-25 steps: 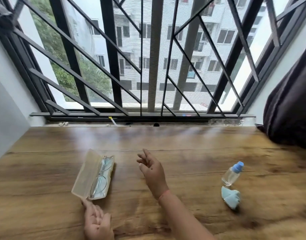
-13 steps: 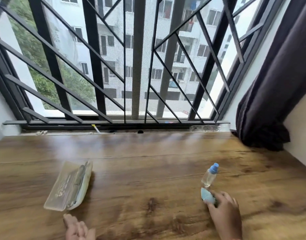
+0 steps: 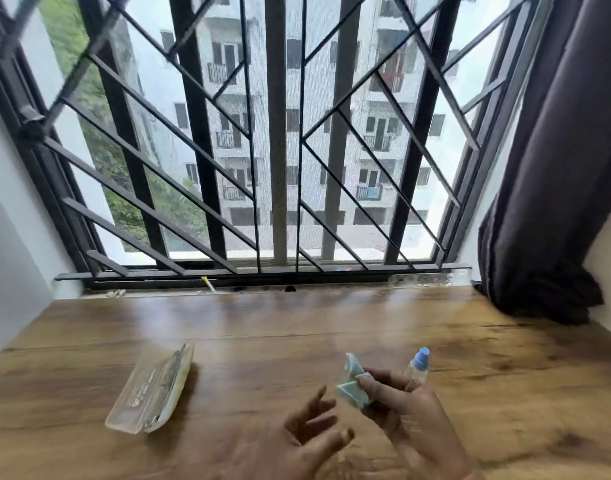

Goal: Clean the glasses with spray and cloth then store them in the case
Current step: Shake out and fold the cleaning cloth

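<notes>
Right hand (image 3: 406, 401) is raised just above the tabletop (image 3: 297, 334), its forearm entering from the lower right edge. Its fingers (image 3: 378, 384) are curled and pinch a crumpled pale blue cloth (image 3: 352, 389), which stands up from the grip toward the left. Left hand (image 3: 311, 441) hovers just beside it, palm turned partly upward, fingers spread wide and holding nothing, their tips near the cloth but apart from it. The spray bottle (image 3: 420, 365), clear with a blue cap, stands upright on the tabletop just behind the right hand. The translucent case (image 3: 141, 400) lies well apart to the left, with the glasses (image 3: 170, 372) inside it; blur hides whether its lid is down. Behind are a window grille (image 3: 276, 150) and, at right, a dark curtain (image 3: 553, 168).
</notes>
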The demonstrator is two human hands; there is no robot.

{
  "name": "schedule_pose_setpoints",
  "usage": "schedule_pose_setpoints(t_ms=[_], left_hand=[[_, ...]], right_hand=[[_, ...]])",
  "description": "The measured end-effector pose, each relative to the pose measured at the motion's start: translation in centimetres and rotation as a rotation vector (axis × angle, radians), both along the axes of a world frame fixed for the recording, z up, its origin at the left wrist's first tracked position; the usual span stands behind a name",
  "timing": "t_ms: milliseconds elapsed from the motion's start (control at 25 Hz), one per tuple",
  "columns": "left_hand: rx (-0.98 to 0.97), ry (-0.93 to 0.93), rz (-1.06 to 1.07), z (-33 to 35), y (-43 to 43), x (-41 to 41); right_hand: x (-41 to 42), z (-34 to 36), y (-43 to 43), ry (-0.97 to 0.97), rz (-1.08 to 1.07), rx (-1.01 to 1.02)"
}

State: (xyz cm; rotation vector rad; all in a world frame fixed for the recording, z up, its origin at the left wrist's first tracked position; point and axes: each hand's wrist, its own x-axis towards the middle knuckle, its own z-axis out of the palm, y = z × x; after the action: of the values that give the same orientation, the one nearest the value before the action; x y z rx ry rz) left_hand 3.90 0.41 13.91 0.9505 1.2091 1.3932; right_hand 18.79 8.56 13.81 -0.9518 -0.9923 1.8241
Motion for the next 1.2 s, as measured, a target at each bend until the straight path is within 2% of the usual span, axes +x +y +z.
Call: schedule_pose_setpoints(t_ms=[80, 120, 240, 600, 680, 800, 960, 1080, 1200], left_hand=[[0.022, -0.02, 0.055, 0.9, 1.6, 2.1], [0.015, -0.032, 0.151, 1.8, 2.1, 2.2], [0.032, 0.017, 0.296, 2.0, 2.4, 1.0], [0.098, 0.05, 0.473, 3.7, 3.0, 0.3], [0.078, 0.045, 0.47, 3.5, 3.2, -0.1], [-0.011, 0.021, 0.32, 3.1, 3.2, 0.0], [-0.265, -0.342, 0.036, 3.0, 2.5, 0.5], [-0.245, -0.457, 0.073, 3.1, 2.4, 0.1], [-0.127, -0.327, 0.235, 3.8, 2.3, -0.7]], right_hand=[[-1.0, 1.7, -0.8, 0.159, 0.097, 0.003], [-1.4, 2.4, -1.2, 0.187, 0.095, 0.009], [-1.2, 2.2, -0.5, 0.126, 0.057, 0.094], [0.4, 2.3, 0.5, 0.139, -0.055, 0.065], [0.5, 2.2, 0.6, 0.133, -0.077, 0.056], [0.2, 2.5, 0.4, 0.137, -0.044, 0.087], [-0.1, 3.5, -0.2, 0.132, 0.07, 0.146], [-0.1, 3.3, -0.1, 0.107, 0.082, 0.215], [-0.2, 2.8, 0.2, 0.088, 0.044, 0.237]])
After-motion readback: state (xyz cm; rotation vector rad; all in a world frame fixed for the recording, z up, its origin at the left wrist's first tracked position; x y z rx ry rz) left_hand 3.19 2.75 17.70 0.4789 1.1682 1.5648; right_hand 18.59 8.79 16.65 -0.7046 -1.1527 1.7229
